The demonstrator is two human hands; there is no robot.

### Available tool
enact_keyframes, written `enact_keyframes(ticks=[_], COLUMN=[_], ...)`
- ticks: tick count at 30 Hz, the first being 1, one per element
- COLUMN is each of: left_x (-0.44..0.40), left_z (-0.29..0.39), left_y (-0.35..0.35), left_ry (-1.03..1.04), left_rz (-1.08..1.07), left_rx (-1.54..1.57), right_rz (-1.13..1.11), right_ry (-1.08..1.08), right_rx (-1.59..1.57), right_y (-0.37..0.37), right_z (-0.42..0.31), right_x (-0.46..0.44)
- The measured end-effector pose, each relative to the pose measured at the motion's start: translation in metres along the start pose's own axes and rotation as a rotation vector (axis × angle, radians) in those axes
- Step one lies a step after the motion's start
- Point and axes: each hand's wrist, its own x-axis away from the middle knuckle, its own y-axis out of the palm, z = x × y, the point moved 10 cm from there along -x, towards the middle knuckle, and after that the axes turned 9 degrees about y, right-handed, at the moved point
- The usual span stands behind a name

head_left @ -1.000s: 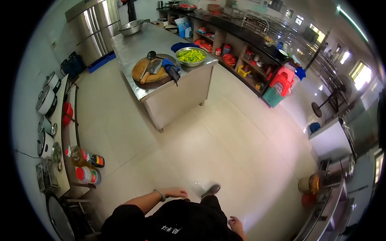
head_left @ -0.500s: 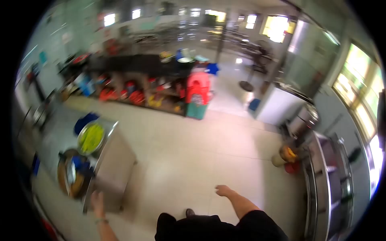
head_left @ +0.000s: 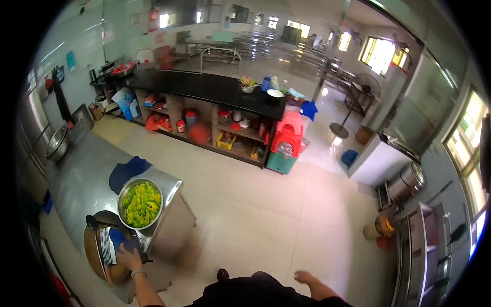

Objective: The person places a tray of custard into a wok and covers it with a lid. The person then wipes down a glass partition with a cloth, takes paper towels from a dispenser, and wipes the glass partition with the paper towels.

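A: Left side, what do I log?

B: I have the left hand (head_left: 130, 257) at the blue cloth (head_left: 117, 236). Its fingers overlap it; I can't tell whether they close on it.

A: Cloth's position?

B: On the round board (head_left: 92, 253), near the steel bench's (head_left: 89, 163) closest corner, beside the cleaver (head_left: 107, 248). Wooden handle points toward that corner.

A: Along the end edge?

B: Basin (head_left: 120, 209) of green vegetables (head_left: 141, 204), between board and the edge's other corner. Navy cloth (head_left: 127, 171) just behind.

A: Right hand (head_left: 304, 277)?

B: Over the floor, well apart from the bench. Too small for me to tell its grip.
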Motion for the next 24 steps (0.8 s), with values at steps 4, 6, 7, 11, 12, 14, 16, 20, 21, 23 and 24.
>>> enact_keyframes(ticks=[4,6,7,11,12,14,16,20,21,23,24], left_x=[-0.019,-0.027,-0.009,0.017,0.022,0.039,0.052,0.041,0.031,0.041,0.049], left_z=[-0.035,-0.095,-0.072,-0.055,-0.043,0.045,0.102,0.25,0.288,0.42,0.478], left_y=[0.002,0.012,-0.038,-0.104,-0.12,-0.173,-0.189,-0.187,-0.168,-0.161,-0.149], left_ry=[-0.051,-0.129,-0.236,-0.315,-0.268,-0.234,-0.181,0.298,0.341,0.42,0.405], left_rz=[0.128,0.394,0.404,0.73,0.771,0.836,0.899,0.669,0.421,0.148,-0.023], left_rx=[0.248,0.472,0.272,1.014,1.155,1.342,1.525,1.694,1.804,1.547,1.507], right_rz=[-0.278,-0.344,-0.357,-0.387,-0.379,-0.323,-0.19,0.294,0.402,0.169,-0.093], right_ry=[0.295,0.315,0.308,0.212,0.169,0.055,-0.062,-0.271,-0.47,-0.624,-0.703], right_rx=[-0.071,-0.1,-0.119,-0.1,-0.065,0.03,0.231,-0.117,-0.29,-0.616,-0.792], right_y=[0.045,0.038,0.028,-0.026,-0.042,-0.091,-0.149,-0.377,-0.424,-0.488,-0.498], right_z=[0.038,0.038,0.034,0.02,0.016,0.002,-0.02,-0.155,-0.198,-0.279,-0.317], right_x=[0.042,0.043,0.035,-0.021,-0.044,-0.105,-0.186,-0.224,-0.216,-0.184,-0.172])
